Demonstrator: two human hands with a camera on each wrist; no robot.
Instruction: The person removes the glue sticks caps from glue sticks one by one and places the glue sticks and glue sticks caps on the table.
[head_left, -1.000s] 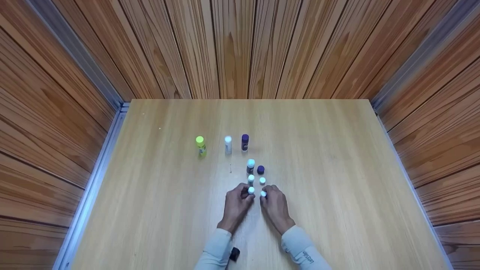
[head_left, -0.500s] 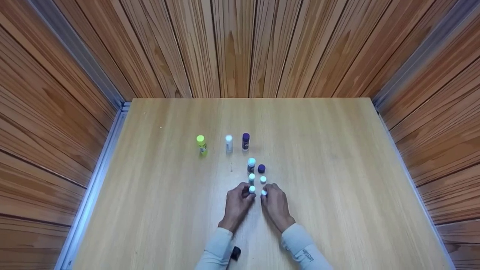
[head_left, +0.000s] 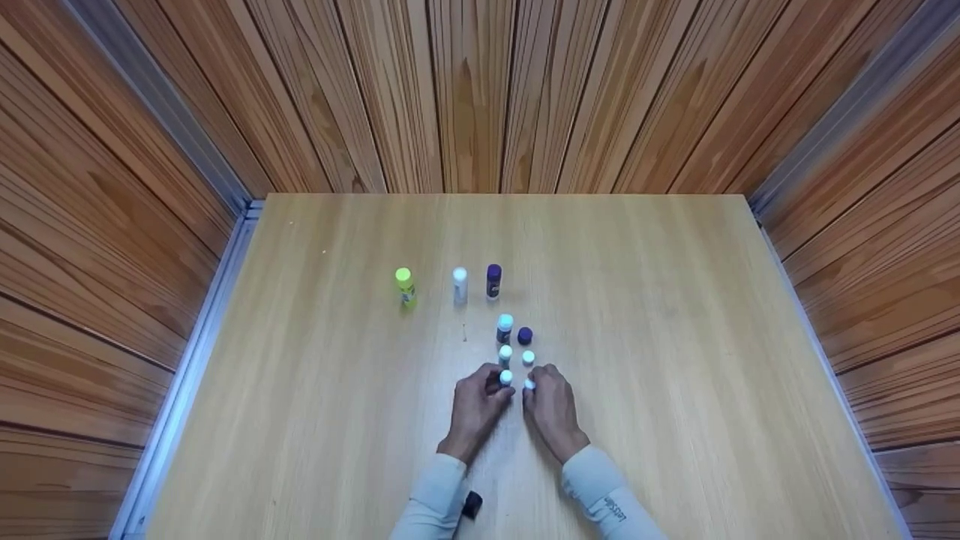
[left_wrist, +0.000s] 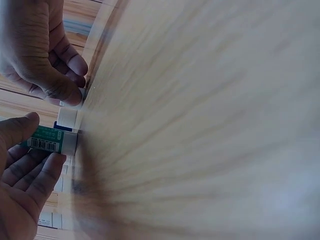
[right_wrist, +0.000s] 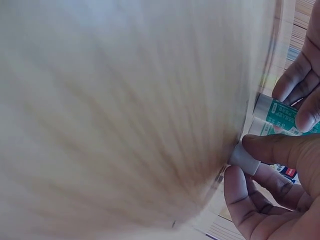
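My left hand (head_left: pixel 476 405) pinches a green glue stick (left_wrist: pixel 47 140) between thumb and fingers. Its white base end stands on the table, and its white top (head_left: pixel 506 376) shows in the head view. Just to the right, my right hand (head_left: pixel 553 409) pinches a small white cap (right_wrist: pixel 244 159) at the tabletop. Beyond the held stick, a glue stick with a white top (head_left: pixel 505 352) and a dark-bodied glue stick with a pale top (head_left: pixel 505 327) stand upright in line. A white cap (head_left: pixel 529 358) and a dark purple cap (head_left: pixel 525 335) lie beside them on the right.
Farther back stand a lime-green glue stick (head_left: pixel 405 286), a white glue stick (head_left: pixel 460 286) and a dark purple glue stick (head_left: pixel 493 283). A small black object (head_left: pixel 472 505) is by the left sleeve. Wood-panelled walls (head_left: pixel 480 97) border the wooden table (head_left: pixel 675 337).
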